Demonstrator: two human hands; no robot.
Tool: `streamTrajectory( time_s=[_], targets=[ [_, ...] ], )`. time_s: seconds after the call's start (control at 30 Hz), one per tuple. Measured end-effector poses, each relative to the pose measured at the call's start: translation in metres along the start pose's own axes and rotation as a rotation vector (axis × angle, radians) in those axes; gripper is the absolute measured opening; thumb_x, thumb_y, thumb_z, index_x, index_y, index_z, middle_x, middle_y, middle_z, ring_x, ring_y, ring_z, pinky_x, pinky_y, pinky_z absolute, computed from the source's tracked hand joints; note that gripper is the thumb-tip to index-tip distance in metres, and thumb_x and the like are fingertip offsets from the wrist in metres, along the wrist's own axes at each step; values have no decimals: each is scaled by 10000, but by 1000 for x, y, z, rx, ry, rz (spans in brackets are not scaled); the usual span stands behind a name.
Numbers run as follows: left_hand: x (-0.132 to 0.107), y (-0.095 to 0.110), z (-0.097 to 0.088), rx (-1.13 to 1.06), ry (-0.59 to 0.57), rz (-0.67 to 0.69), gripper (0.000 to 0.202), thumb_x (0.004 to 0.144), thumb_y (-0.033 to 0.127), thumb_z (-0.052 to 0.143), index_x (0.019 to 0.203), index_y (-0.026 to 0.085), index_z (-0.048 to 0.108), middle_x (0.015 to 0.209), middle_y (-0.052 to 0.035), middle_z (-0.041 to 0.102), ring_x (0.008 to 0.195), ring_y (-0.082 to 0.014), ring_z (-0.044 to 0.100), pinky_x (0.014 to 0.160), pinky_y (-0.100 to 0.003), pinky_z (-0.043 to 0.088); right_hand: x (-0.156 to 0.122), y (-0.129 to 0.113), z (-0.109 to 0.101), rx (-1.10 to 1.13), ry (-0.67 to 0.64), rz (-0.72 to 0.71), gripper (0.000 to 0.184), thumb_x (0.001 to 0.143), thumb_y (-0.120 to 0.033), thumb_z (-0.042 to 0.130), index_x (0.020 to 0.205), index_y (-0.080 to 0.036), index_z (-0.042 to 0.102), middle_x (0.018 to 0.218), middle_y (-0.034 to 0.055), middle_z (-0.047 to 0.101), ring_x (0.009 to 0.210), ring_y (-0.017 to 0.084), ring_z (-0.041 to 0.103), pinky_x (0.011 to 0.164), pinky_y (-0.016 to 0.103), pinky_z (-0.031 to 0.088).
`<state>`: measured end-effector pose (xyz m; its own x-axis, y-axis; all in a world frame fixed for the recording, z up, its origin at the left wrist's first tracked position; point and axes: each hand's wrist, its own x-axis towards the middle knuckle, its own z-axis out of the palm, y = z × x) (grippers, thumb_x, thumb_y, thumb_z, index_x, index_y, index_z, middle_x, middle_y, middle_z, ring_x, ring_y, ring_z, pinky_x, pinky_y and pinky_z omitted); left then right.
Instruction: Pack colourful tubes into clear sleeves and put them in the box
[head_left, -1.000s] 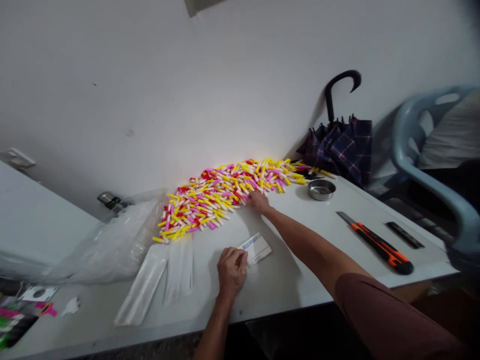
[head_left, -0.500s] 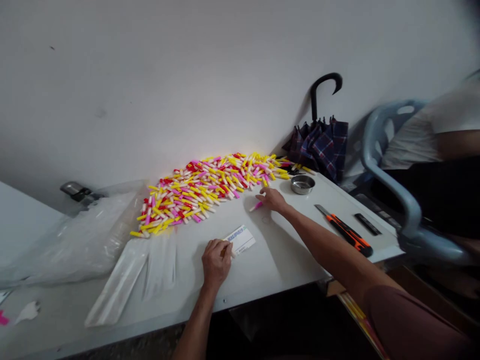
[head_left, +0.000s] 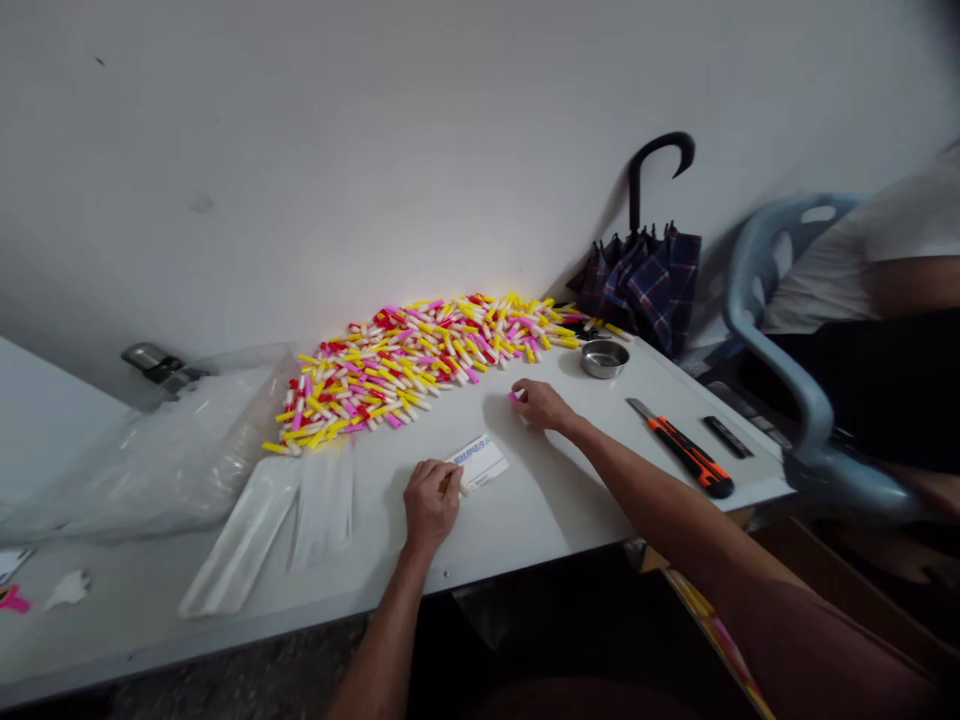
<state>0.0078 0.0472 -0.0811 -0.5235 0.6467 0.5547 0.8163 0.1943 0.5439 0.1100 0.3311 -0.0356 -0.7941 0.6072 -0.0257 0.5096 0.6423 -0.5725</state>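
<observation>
Fingers curled, my left hand rests at the left end of a white printed card on the table. A yellowish bit and a white tip show at its fingers, apparently one small yellow-and-white tube, mostly hidden. Farther forward and right, my right hand pinches a small pink-and-white tube; the pink end sticks out between thumb and fingers. Beyond both hands lies a wide pile of small tubes, white with yellow, red or pink ends.
Right of my right hand are a round metal dish, an orange-and-black utility knife and a black case. A plaid umbrella leans on the wall. Clear plastic bags and sleeves lie left. Someone sits in a blue-grey chair.
My right hand has closed on the pink-and-white tube that lay on the table under its fingers. My left hand keeps its place by the card. The view has shifted slightly.
</observation>
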Motion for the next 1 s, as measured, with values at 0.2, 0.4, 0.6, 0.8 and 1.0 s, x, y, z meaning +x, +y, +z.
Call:
streamTrajectory(
  time_s=[0.2,0.4,0.6,0.8,1.0],
  targets=[
    [1,2,-1,18,5,23,186,984,298,576,869,238,710,843,-33,694,862,-202,623,834,-361,500,-39,-17,-1,350,-236,-345,335,879,-307,619,1151,-152,737,860,36,745,719,154,632,690,235,474],
    [1,3,-2,19,1,16,201,985,321,570,876,237,717,847,-41,699,863,-205,627,839,-363,505,-47,-28,11,526,-385,-298,491,801,-340,698,1247,-134,692,818,26,721,660,135,577,605,228,423],
    [1,5,-3,7,-5,-1,196,984,317,573,868,242,712,844,-34,694,867,-204,623,836,-356,501,-42,-27,17,703,-416,-177,503,775,-399,728,1185,-114,670,729,-5,660,560,90,460,523,214,338],
    [1,4,-3,3,-3,1,192,987,325,579,869,243,706,850,-31,691,872,-206,626,850,-356,495,-35,-26,14,442,-477,-298,319,752,-312,717,1014,-139,774,770,22,715,679,140,588,599,221,419],
    [1,3,-3,0,-8,22,190,993,324,574,885,240,707,864,-33,694,885,-207,630,861,-358,498,-19,-50,22,195,-506,-425,187,719,-188,725,886,-161,805,825,27,764,744,164,649,674,223,459]
  ],
)
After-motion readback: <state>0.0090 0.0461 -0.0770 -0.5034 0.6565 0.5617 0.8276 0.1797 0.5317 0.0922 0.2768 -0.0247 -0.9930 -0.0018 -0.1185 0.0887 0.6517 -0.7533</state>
